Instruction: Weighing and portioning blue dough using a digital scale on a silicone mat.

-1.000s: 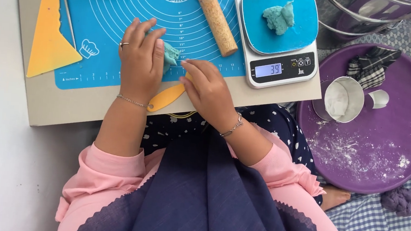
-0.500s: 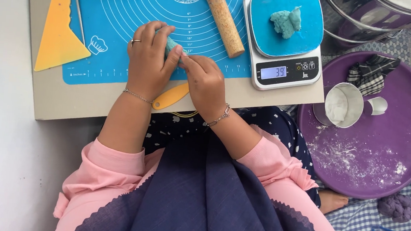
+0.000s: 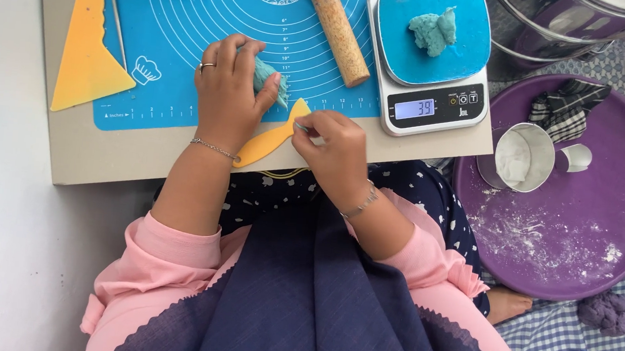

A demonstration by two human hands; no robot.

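Seen from the head camera, the left hand [image 3: 226,91] cups a teal dough lump [image 3: 268,78] on the blue mat [image 3: 190,32], while the right hand [image 3: 333,151] pinches the yellow scraper [image 3: 270,141]. A good cut would likely need the lump held steady and the blade kept upright.

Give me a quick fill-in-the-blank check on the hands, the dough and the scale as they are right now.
1. The left hand covers a lump of ____ dough on the blue mat.
2. The right hand touches the ____ plastic scraper.
3. The wooden rolling pin lies between the left hand and the ____.
4. The piece of dough on the scale sits on its ____ platform.

Missing words: teal; yellow; scale; blue
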